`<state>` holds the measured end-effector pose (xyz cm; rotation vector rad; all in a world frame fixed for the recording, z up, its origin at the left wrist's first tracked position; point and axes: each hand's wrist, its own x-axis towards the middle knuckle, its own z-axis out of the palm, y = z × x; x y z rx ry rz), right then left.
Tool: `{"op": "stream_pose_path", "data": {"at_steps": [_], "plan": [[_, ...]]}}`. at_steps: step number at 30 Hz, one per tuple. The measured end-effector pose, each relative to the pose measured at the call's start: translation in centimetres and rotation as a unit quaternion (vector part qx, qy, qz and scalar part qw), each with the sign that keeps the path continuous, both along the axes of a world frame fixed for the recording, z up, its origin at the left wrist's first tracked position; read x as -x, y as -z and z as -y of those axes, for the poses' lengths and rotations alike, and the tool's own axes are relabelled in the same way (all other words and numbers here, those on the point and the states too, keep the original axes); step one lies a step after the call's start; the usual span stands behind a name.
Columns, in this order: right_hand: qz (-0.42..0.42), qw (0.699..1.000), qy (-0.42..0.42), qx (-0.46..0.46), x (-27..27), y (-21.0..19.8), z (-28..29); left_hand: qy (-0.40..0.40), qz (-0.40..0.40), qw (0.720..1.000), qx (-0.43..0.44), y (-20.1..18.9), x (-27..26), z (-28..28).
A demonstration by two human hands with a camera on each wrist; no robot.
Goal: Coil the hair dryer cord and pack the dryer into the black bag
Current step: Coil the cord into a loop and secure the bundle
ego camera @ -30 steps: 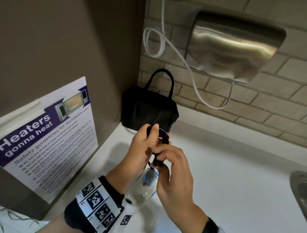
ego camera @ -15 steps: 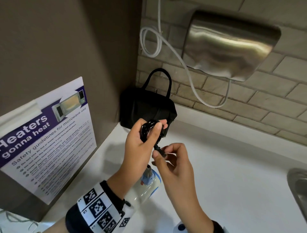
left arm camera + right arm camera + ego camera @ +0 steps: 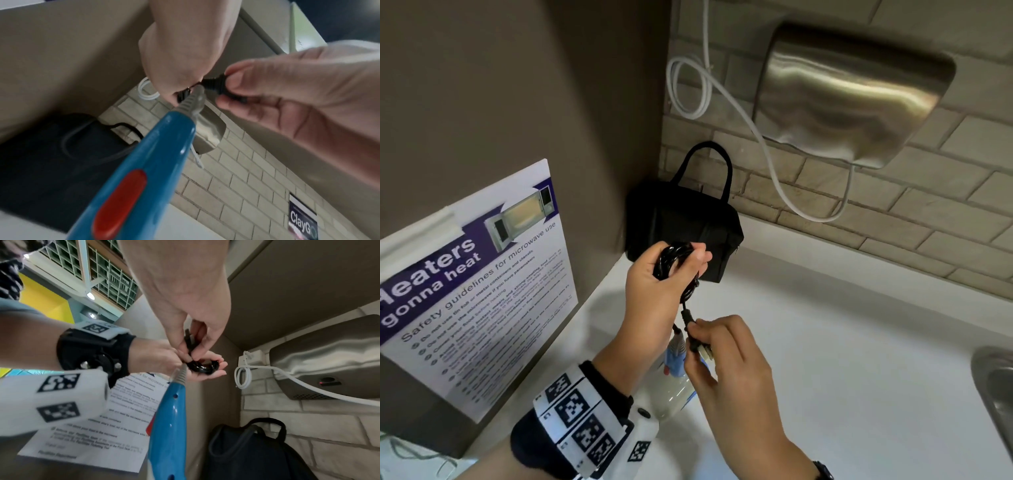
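- Right now the loops of the cord [image 3: 675,260] could spring loose, since the left hand [image 3: 654,291] holds the coil only with curled fingers [image 3: 700,255] and thumb.
- Tugging the plug [image 3: 223,86], pinched in the right hand [image 3: 726,353], could drag out a loop.
- Probably the dryer [image 3: 168,421] hangs by its cord below the hands, over the white table [image 3: 842,342]; its far end is hidden.
- Behind the hands, the black bag [image 3: 681,226] stands in the corner, apparently shut.

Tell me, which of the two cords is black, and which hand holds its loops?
The hair dryer cord is the black one, coiled in the left hand. The other cord is white and hangs on the brick wall by the metal hand dryer.
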<state>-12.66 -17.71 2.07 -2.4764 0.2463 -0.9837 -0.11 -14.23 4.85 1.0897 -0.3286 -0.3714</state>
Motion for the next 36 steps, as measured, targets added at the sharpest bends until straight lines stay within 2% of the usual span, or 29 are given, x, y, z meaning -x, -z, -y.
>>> {"op": "stream_pose_path", "data": {"at_steps": [2, 3, 5, 6, 9, 17, 20, 25, 27, 30, 31, 33, 36], "plan": [[-0.029, 0.992, -0.011, -0.123, 0.0, -0.6, 0.1, 0.019, -0.023, 0.999, 0.019, 0.0, 0.1, -0.1], [-0.049, 0.973, -0.028, -0.224, 0.0, -1.3, 0.1, 0.028, -0.027, 0.999, 0.023, 0.0, 0.2, -0.2], [-0.085, 0.904, -0.059, -0.414, -0.1, -2.4, 0.3, 0.047, -0.026, 0.998, 0.033, -0.1, 0.3, -0.3], [-0.096, 0.874, -0.057, -0.473, -0.2, -2.8, 0.5, 0.055, -0.027, 0.997, 0.037, 0.0, 0.3, -0.4], [-0.112, 0.823, -0.045, -0.556, -0.8, -3.4, 1.5, 0.073, -0.041, 0.995, 0.052, 0.0, 0.6, -0.5], [-0.107, 0.759, -0.033, -0.641, -2.0, -4.3, 3.1, 0.094, -0.030, 0.995, 0.023, 0.4, 0.8, -0.5], [-0.098, 0.774, -0.034, -0.624, -1.9, -4.4, 3.4, 0.098, -0.021, 0.995, -0.015, 0.5, 0.7, -0.4], [-0.161, 0.854, -0.004, -0.496, -1.6, -3.8, 3.5, 0.092, -0.036, 0.995, -0.011, 0.4, 0.9, -0.6], [-0.156, 0.873, -0.009, -0.461, -1.1, -3.7, 3.1, 0.081, -0.046, 0.996, -0.004, 0.4, 0.7, -0.6], [-0.149, 0.927, 0.015, -0.345, -0.5, -3.2, 2.6, 0.083, -0.054, 0.995, 0.000, -0.1, 0.1, -0.5], [-0.152, 0.935, 0.022, -0.320, -0.3, -3.0, 2.7, 0.088, -0.050, 0.995, 0.000, -0.3, 0.0, -0.5], [-0.164, 0.936, 0.011, -0.313, -0.4, -2.9, 3.2, 0.100, -0.043, 0.994, 0.001, -0.5, 0.1, -0.6], [-0.190, 0.903, -0.031, -0.384, -0.5, -3.3, 4.0, 0.130, -0.026, 0.991, -0.014, -0.5, 0.4, -0.5]]}}
